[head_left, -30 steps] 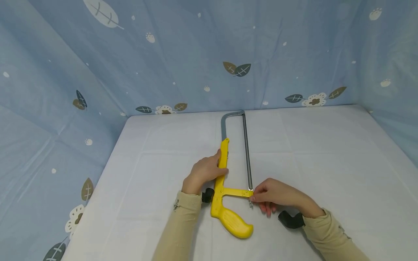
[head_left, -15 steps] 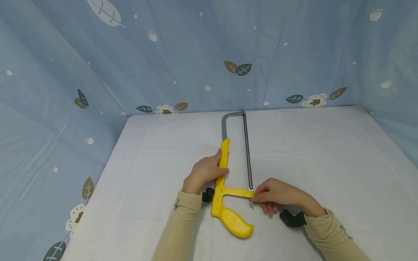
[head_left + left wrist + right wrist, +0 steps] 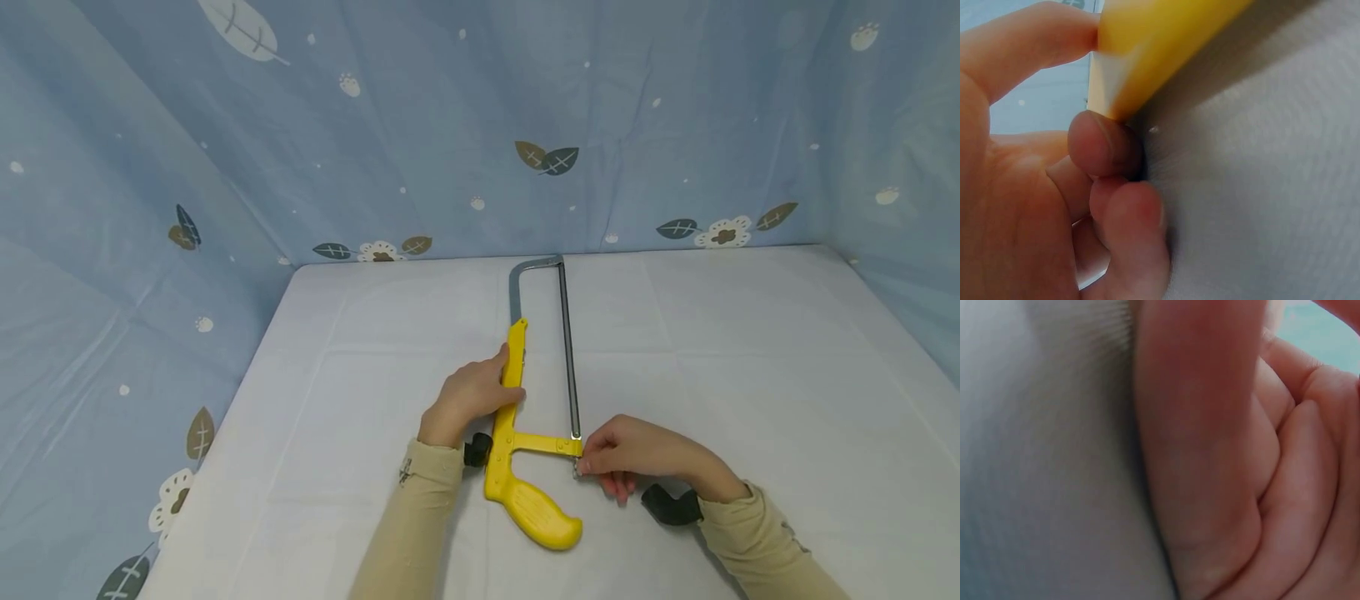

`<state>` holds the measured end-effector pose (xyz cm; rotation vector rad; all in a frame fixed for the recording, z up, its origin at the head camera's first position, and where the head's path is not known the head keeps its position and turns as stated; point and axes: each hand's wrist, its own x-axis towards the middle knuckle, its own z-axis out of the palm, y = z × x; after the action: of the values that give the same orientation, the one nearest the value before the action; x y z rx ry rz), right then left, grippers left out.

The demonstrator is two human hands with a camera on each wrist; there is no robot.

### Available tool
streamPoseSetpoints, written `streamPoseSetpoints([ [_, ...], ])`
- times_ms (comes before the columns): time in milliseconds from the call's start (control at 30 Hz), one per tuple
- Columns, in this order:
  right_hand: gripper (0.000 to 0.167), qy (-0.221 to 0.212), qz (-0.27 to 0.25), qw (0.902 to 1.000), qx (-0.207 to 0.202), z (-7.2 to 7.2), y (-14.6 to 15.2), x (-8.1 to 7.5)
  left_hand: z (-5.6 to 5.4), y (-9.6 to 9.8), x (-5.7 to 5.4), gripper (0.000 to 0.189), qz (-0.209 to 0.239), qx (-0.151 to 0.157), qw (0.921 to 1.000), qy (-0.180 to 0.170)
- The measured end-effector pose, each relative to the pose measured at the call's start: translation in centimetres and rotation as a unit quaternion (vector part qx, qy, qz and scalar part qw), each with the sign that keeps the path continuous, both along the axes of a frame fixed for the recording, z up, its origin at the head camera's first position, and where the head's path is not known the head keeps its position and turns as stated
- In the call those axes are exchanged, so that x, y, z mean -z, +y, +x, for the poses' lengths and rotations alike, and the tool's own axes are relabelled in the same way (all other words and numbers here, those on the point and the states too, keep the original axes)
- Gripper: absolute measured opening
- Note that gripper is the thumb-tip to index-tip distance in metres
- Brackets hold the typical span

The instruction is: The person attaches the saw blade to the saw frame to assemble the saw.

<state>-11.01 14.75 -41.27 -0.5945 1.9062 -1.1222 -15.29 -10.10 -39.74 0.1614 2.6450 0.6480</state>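
Note:
A hacksaw (image 3: 542,515) with a yellow handle and a grey front frame lies flat on the white table. Its blade (image 3: 570,358) runs along the right side, from the grey tip down to the yellow crossbar. My left hand (image 3: 471,395) grips the yellow back of the frame, thumb on the inner side; the left wrist view shows thumb and fingers around the yellow frame (image 3: 1141,44). At the crossbar's end, my right hand (image 3: 637,450) pinches the small metal wing nut (image 3: 576,468) between thumb and forefinger. In the right wrist view the curled fingers (image 3: 1197,450) hide the nut.
White cloth covers the table (image 3: 750,350). A blue patterned curtain (image 3: 480,125) rises behind the back edge and along both sides. Black wrist-worn cameras (image 3: 670,506) sit under both wrists, close to the tabletop.
The right fingertips shift slightly about the wing nut, first back from it, then down over it. The left hand and the hacksaw keep their place.

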Motion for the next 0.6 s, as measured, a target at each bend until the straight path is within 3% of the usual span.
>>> streamPoseSetpoints([
  [600,0.013,-0.027,-0.037,0.9989,-0.012,-0.15,0.41,0.03,-0.05,0.0,-0.14,0.078,0.002,0.001,1.0,0.002],
])
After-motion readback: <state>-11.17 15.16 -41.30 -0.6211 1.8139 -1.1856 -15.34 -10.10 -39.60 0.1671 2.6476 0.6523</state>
